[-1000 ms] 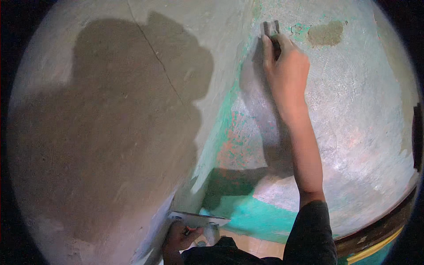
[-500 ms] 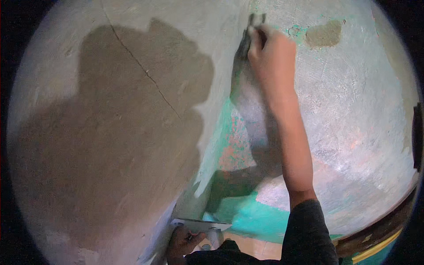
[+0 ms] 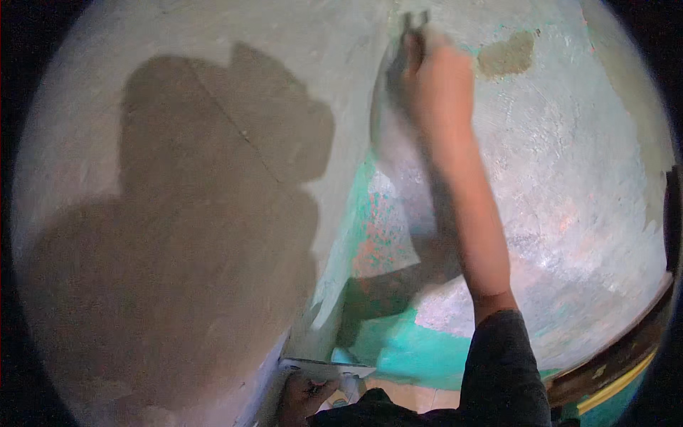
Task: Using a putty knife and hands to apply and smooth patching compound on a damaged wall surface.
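Note:
My right hand (image 3: 442, 82) is raised high against the plastered wall, near the inner corner where two wall faces meet. Its fingers are closed round a small dark tool (image 3: 415, 23), which is too blurred to name exactly. My left hand (image 3: 304, 397) is low at the bottom of the view, beside the corner. It grips a thin, flat grey plate (image 3: 329, 368) with a straight edge, held roughly level; the fingers are partly hidden beneath it.
The left wall (image 3: 64, 156) has a long crack and carries my large shadow. On the right wall (image 3: 555, 171) are green and reddish patches and a bare brown patch (image 3: 509, 55). A dark brown frame (image 3: 612, 349) with a yellow strip runs along the lower right.
My right hand has moved slightly upward along the corner with the dark tool. The view has shifted a little, and my left hand still holds the plate low down.

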Motion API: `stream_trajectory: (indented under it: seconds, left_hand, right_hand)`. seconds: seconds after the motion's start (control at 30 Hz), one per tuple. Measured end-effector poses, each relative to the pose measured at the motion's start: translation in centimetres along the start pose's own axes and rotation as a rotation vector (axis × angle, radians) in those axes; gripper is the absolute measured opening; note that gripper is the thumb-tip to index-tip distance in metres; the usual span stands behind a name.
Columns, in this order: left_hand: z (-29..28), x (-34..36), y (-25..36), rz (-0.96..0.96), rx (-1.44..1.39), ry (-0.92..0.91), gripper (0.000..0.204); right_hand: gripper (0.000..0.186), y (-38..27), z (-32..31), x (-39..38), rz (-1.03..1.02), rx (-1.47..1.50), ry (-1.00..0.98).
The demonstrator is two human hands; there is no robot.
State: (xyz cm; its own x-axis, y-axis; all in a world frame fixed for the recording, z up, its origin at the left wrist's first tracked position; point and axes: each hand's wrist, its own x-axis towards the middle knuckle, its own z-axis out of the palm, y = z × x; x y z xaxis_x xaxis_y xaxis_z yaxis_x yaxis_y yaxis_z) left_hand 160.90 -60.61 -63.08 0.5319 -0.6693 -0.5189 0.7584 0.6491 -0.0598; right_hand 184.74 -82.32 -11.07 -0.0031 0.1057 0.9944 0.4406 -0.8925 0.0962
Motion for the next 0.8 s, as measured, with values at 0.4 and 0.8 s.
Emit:
stream_trajectory:
  seconds: [0.4,0.8]
  left_hand:
    - [11.0,-5.8,-5.2,0.758,1.059,0.646,0.035]
    - [14.4,-8.8,-5.7,0.665,1.22,0.997,0.026]
  right_hand:
    - [0.013,1.6,-5.4,-4.1,0.088,0.034,0.066]
    - [0.017,5.4,-8.3,-5.1,0.116,-0.125,0.056]
